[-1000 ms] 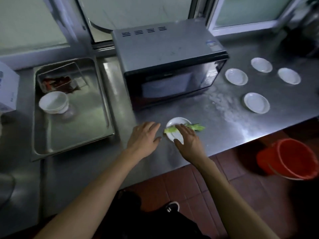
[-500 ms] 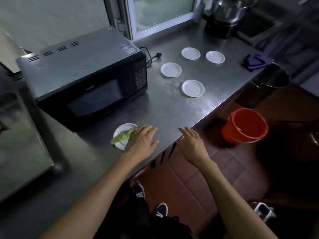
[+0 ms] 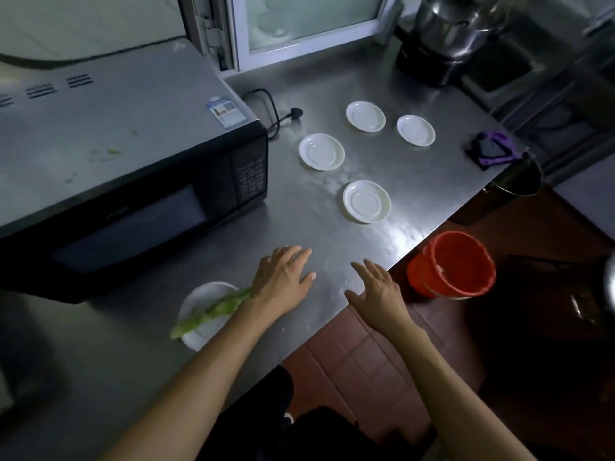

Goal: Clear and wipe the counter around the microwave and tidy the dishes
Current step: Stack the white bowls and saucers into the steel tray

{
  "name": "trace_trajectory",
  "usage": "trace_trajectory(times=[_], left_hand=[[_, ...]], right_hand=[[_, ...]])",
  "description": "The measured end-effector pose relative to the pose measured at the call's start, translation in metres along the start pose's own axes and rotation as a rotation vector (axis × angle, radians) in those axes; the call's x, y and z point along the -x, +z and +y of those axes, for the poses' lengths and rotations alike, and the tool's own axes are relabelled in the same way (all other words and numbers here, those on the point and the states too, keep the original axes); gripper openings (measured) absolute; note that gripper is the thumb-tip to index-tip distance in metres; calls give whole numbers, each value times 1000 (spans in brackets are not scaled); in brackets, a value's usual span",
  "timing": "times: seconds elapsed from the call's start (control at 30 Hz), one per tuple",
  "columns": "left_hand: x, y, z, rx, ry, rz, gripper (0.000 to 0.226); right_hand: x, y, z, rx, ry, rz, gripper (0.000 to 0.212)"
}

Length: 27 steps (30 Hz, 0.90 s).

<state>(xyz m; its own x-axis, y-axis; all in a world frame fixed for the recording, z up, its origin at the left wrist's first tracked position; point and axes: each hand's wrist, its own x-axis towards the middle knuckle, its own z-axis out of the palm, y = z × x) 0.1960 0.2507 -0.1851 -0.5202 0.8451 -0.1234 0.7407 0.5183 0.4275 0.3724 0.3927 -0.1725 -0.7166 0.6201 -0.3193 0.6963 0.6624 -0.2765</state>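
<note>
Hovering flat and empty over the tabletop (image 3: pixel 299 227), both grips, left hand (image 3: pixel 283 277) and right hand (image 3: pixel 376 291), leave the scrap-loaded saucer (image 3: pixel 203 304) behind the left wrist, four saucers (image 3: pixel 366 201) ahead, likely next.

No writing can be read anywhere. The microwave (image 3: pixel 133 154) carries a small blue and white sticker (image 3: pixel 225 110) on the near right corner of its top, well beyond the left hand (image 3: pixel 283 281); its print is too small and blurred to make out. A faint brand mark (image 3: pixel 116 212) sits on the door above the window, also illegible. The keypad (image 3: pixel 251 176) on the front shows rows of pale markings, none of them clear enough to read.
</note>
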Motion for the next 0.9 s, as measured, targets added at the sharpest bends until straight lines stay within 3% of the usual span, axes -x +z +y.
trace_trajectory(times=[0.4,0.9], left_hand=[[-68,-11,-8,9,-67,-44,55],[-182,8,31,-2,-282,-72,53]], right_hand=[[-93,-36,0,66,17,-72,77],[-254,-46,64,214,-108,-175,108]])
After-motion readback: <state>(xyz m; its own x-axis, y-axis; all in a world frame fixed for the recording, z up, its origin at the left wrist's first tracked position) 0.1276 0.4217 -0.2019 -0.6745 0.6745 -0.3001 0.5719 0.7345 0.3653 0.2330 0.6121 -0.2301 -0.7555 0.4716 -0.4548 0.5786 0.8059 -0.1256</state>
